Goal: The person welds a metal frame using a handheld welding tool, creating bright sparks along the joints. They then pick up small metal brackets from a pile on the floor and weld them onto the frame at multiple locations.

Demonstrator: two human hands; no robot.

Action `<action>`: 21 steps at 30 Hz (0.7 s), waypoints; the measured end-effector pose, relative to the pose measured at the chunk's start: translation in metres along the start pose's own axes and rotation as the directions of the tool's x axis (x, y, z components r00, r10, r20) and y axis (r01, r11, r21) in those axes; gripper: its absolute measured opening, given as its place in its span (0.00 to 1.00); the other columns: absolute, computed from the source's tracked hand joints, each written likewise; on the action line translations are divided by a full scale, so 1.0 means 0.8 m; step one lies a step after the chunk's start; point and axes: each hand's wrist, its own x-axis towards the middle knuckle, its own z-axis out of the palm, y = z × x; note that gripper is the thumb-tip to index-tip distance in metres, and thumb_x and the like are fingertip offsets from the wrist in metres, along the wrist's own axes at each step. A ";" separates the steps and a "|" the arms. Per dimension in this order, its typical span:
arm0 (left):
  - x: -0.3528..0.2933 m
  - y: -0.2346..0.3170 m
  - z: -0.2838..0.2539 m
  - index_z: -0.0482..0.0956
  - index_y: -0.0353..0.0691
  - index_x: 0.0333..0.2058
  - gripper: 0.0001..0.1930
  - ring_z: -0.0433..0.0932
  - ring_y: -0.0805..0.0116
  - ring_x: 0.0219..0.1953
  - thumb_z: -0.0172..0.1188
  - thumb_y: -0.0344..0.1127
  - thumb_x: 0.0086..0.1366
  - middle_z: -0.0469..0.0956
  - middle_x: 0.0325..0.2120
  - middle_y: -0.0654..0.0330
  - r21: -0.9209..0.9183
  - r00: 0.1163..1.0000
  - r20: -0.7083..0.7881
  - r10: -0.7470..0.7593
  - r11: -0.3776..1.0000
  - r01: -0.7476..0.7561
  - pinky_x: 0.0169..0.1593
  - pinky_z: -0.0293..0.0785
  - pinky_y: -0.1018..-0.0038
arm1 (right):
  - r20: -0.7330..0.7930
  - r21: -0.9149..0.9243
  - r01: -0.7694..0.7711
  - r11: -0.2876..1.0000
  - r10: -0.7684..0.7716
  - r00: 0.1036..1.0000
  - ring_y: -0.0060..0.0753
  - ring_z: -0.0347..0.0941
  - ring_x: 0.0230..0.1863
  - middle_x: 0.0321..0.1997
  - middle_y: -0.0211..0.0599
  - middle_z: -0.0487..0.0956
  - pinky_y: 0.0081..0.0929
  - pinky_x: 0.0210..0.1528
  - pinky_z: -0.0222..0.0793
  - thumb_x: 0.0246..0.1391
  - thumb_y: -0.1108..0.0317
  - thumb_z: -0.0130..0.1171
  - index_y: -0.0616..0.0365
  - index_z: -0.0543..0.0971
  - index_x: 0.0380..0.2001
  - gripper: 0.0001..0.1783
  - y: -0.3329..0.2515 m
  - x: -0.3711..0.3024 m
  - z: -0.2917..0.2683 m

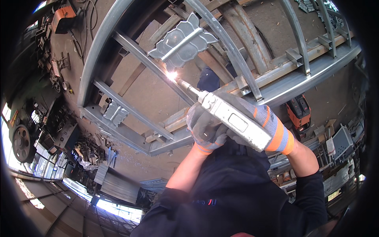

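Both my hands wear grey work gloves with orange-striped cuffs. A white handheld welding torch (239, 123) points up and left from between them. My right hand (272, 120) is closed around the torch body from its right side, the fingers partly hidden beneath it. Curled against the torch's lower left side, my left hand (205, 126) grips it near the front. A bright welding spark (171, 75) glows at the nozzle tip, on a steel bar (146, 59). Right by the spark, a butterfly-shaped metal ornament (183, 44) meets this bar. Glare hides the joint itself.
A large frame of curved steel tubes (227, 37) surrounds the work, with rusty beams (246, 35) below. A smaller metal butterfly (115, 113) sits at the left bar. An orange-black machine (299, 112) stands right; an orange box (63, 19) stands far left, near cables.
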 end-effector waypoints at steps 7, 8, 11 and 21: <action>-0.004 0.001 0.001 0.84 0.35 0.56 0.33 0.81 0.44 0.54 0.78 0.48 0.54 0.85 0.51 0.48 0.014 0.994 0.009 -0.113 0.994 0.112 0.61 0.71 0.52 | -0.017 0.090 -0.065 0.994 0.067 0.998 0.52 0.74 0.73 0.73 0.51 0.77 0.41 0.73 0.68 0.60 0.68 0.74 0.62 0.72 0.73 0.40 -0.006 0.002 0.002; -0.002 0.001 0.001 0.84 0.35 0.56 0.33 0.81 0.44 0.54 0.77 0.47 0.54 0.85 0.50 0.48 0.008 0.995 0.013 -0.100 0.995 0.100 0.61 0.72 0.51 | -0.018 0.057 -0.051 0.997 0.052 0.998 0.51 0.74 0.73 0.72 0.51 0.77 0.41 0.73 0.68 0.60 0.68 0.74 0.62 0.72 0.73 0.39 -0.007 0.002 0.003; 0.006 0.002 0.002 0.85 0.38 0.52 0.28 0.83 0.44 0.49 0.75 0.48 0.57 0.85 0.47 0.49 0.029 0.999 -0.020 -0.036 0.999 0.036 0.55 0.75 0.51 | -0.014 0.062 -0.059 0.996 0.060 0.998 0.51 0.74 0.73 0.72 0.51 0.77 0.41 0.73 0.69 0.60 0.69 0.74 0.62 0.71 0.73 0.40 -0.007 0.001 0.003; 0.023 0.007 0.011 0.83 0.44 0.48 0.20 0.85 0.44 0.43 0.73 0.48 0.63 0.86 0.45 0.49 0.033 0.999 -0.036 0.006 0.999 -0.005 0.48 0.78 0.53 | 0.019 -0.076 -0.020 0.997 0.021 1.000 0.54 0.82 0.64 0.71 0.52 0.79 0.39 0.65 0.76 0.62 0.65 0.66 0.61 0.65 0.78 0.43 0.008 -0.006 0.005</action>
